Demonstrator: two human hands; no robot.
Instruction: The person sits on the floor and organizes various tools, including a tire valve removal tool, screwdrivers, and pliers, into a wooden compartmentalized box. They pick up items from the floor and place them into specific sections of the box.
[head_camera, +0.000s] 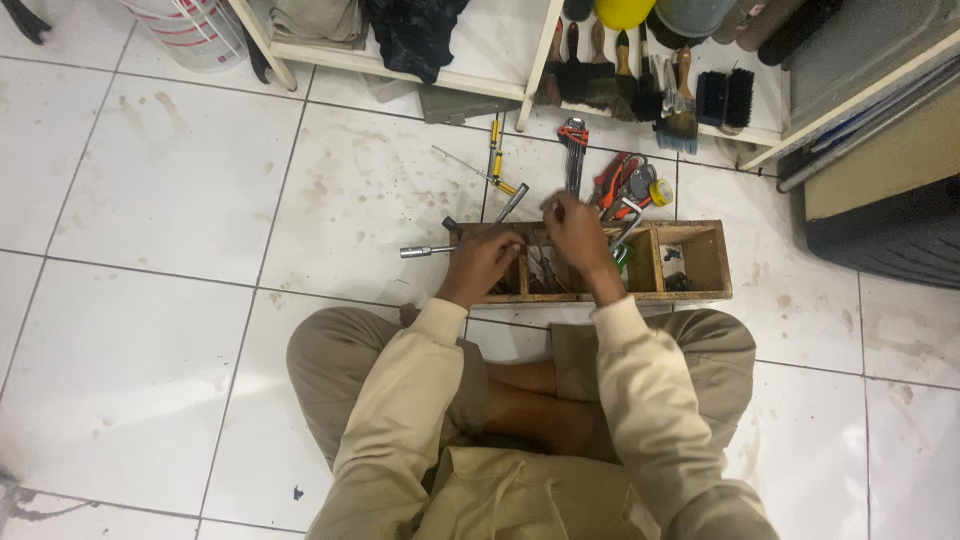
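Centrally, just above mid-frame, a wooden compartment tray lies on the white tiled floor with its long axis running left to right across the picture, directly ahead of the seated person's crossed legs.

Left hand: curled over the tray's left end, fingers down at the left compartment. Whether it is closed on anything I cannot tell; the fingers hide it.

Right hand: raised slightly over the middle compartments, fingertips pinched together at the far rim, apparently on a small item too small to identify. Both hands sit close, not touching.

Beyond the left hand, a socket wrench lies on the floor, handle pointing to frame left, its right end hidden by the left hand; a second chrome wrench lies tilted just beyond it. The left hand is the nearer one to both.

Further up: two yellow-handled screwdrivers, a set of hex keys, orange-handled pliers, and a yellow tape roll, all between tray and shelf.

Room: open floor to frame left of the tray; the upper side is crowded with tools; the right compartments of the tray are mostly free. Paintbrushes line the shelf edge above.
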